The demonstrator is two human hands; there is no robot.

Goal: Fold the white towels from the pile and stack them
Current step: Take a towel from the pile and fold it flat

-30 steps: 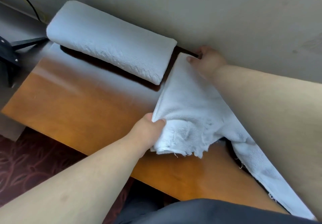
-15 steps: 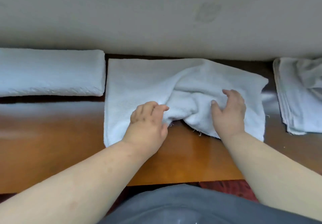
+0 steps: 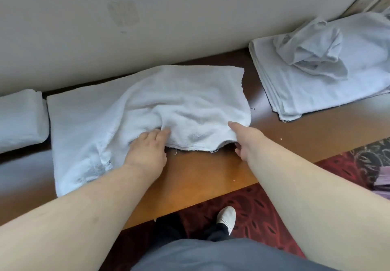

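A white towel (image 3: 190, 93) lies spread on the wooden table (image 3: 211, 171), rumpled in the middle, with its near edge lifted a little. My left hand (image 3: 147, 148) is at that near edge with its fingers on top of the cloth; its thumb is hidden. My right hand (image 3: 244, 139) pinches the same edge further right, forefinger above and thumb below. At the far left sits a folded towel (image 3: 21, 118). The pile of white towels (image 3: 316, 70) is at the right, a crumpled one on top of flat ones.
A plain wall (image 3: 147, 28) runs right behind the table's far edge. Below the table's front edge are red patterned carpet (image 3: 263, 218) and my white shoe (image 3: 226, 218). Bare wood shows between the spread towel and the pile.
The towel went from hanging off the table's corner to lying spread flat. Both my hands came to its near edge, and my right hand now pinches it instead of resting on top.
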